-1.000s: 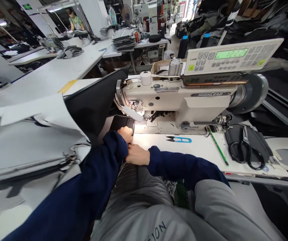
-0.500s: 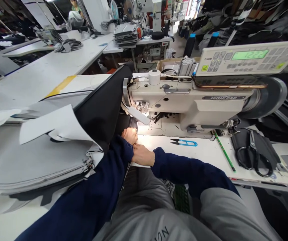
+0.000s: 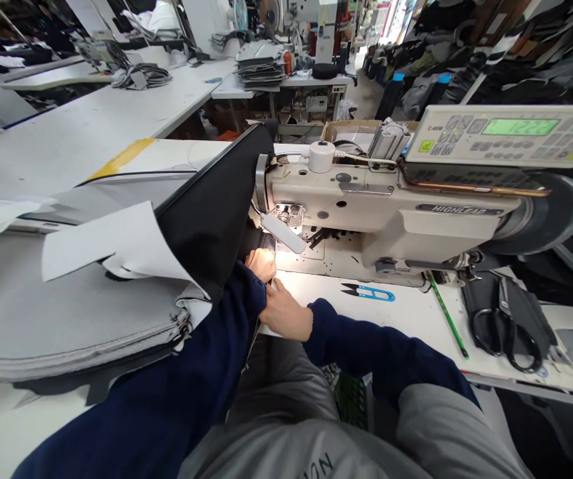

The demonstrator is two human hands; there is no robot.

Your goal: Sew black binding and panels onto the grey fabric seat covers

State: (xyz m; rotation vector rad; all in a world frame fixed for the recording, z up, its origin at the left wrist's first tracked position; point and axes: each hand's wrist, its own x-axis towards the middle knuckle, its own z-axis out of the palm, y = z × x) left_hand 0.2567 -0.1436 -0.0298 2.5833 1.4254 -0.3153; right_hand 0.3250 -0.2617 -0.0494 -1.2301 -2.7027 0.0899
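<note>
My left hand, fingers curled, holds down the black fabric just in front of the sewing head. Close behind its wrist, my right hand is closed on the fabric's near edge, most of which my left sleeve hides. The black fabric rises in a stiff tilted flap to the left of the sewing machine. Under the machine's lit needle area, a narrow strip with a zipper-like line runs toward my left hand. A grey bag-like piece with a white flap joins on the left, beside my forearm.
Blue thread snips lie on the white table right of my hands. Farther right are a green pencil and black scissors on dark fabric. A control panel stands above the machine. Stacked pieces sit on a far table.
The view has shifted slightly, so the machine appears lower and farther right. My right hand's thumb now stands up a little more beside the left wrist. Both hands keep their places on the fabric.
</note>
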